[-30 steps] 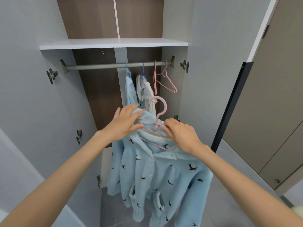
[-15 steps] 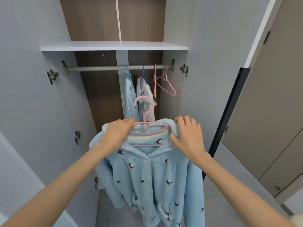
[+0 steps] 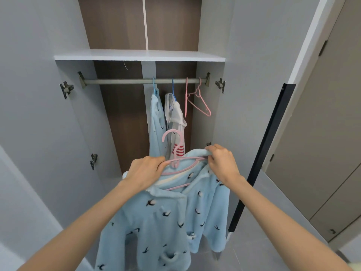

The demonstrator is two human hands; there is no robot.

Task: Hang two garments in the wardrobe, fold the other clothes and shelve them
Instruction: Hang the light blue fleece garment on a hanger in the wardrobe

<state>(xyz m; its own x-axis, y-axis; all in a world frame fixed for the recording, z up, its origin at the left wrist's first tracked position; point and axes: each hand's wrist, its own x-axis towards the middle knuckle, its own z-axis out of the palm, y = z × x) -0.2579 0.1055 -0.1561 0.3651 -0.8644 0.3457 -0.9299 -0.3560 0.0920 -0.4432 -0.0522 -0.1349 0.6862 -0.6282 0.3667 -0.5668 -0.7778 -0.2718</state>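
The left door (image 3: pixel 39 114) of the wardrobe is a flat, matte grey panel with small metal hinges (image 3: pixel 66 89) on it. Inside, a white flat shelf (image 3: pixel 136 55) lies above a round rail (image 3: pixel 121 81) of dull metal, and the back wall (image 3: pixel 121 124) is dark brown with a wood grain. The left hand (image 3: pixel 144 173) has its fingers curled around the left shoulder of the jacket (image 3: pixel 156 222), at the end of the hanger (image 3: pixel 176 155). The jacket is a soft, fluffy, pale blue fleece with small black bird shapes. It is held in the air in front of the open wardrobe, below the rail, with its sleeves hanging down. The hanger is thin pink plastic. Its curved arms sit inside the collar and its hook stands up between the two hands, apart from the rail. Behind it, a similar blue garment (image 3: pixel 156 122) and a white garment (image 3: pixel 176 116) with red stripes hang on the rail on blue hooks, and beside them two bare pink hangers (image 3: pixel 198 98). The right hand (image 3: pixel 222 163) pinches the fleece at the right shoulder, with fingers bent over the hanger's end. Further right, a glossy black strip (image 3: pixel 261 153) runs down a door edge.
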